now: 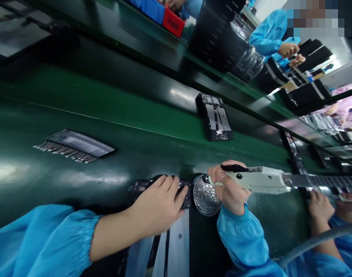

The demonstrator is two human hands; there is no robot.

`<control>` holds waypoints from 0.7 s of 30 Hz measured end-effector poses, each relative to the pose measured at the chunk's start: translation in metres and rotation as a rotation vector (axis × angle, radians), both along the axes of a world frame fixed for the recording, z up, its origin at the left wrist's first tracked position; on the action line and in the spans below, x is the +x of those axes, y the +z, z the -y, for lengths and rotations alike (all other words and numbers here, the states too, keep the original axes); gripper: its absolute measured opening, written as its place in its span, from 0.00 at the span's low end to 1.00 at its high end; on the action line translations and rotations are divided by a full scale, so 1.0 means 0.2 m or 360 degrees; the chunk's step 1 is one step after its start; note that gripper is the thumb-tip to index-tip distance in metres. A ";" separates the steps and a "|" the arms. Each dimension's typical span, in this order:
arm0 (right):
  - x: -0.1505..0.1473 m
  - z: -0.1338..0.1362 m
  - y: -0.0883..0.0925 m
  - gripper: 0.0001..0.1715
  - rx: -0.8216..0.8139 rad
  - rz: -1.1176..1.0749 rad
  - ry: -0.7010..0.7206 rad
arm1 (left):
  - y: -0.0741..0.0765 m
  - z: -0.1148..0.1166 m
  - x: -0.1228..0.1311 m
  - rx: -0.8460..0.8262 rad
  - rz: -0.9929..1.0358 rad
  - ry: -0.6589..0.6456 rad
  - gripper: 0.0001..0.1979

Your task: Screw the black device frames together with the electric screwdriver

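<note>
An opened tablet with bare silvery battery panels lies on the bench in front of me. My left hand rests across its far end, fingers spread over the black frame; what is beneath the palm is hidden. My right hand is wrapped round a pale electric screwdriver, held nearly level. The tool's front end is over a round metal dish full of small shiny screws, just right of the tablet. Whether the bit touches the screws, I cannot tell.
A bundle of wired strips lies at the left. Beyond the tablet sits a stack of opened devices. A grey cable curves at lower right, near a co-worker's hand. Blue and red bins stand across the bench.
</note>
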State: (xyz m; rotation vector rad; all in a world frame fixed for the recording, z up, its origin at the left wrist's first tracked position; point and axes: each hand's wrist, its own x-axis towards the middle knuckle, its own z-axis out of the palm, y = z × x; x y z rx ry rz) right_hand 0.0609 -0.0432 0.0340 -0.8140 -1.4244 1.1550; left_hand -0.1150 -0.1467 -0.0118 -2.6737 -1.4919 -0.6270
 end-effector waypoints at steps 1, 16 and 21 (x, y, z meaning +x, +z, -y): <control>0.00 0.00 0.00 0.14 0.0001 0.0005 0.0003 | 0.00 0.00 0.00 0.0002 -0.0002 0.0003 0.26; -0.01 0.00 -0.01 0.13 -0.0043 -0.0021 0.0021 | 0.00 0.00 0.00 -0.0001 -0.0045 0.0001 0.27; 0.01 0.03 0.07 0.18 0.0054 0.0000 -0.0042 | 0.00 -0.01 -0.01 -0.0025 -0.0031 0.0006 0.29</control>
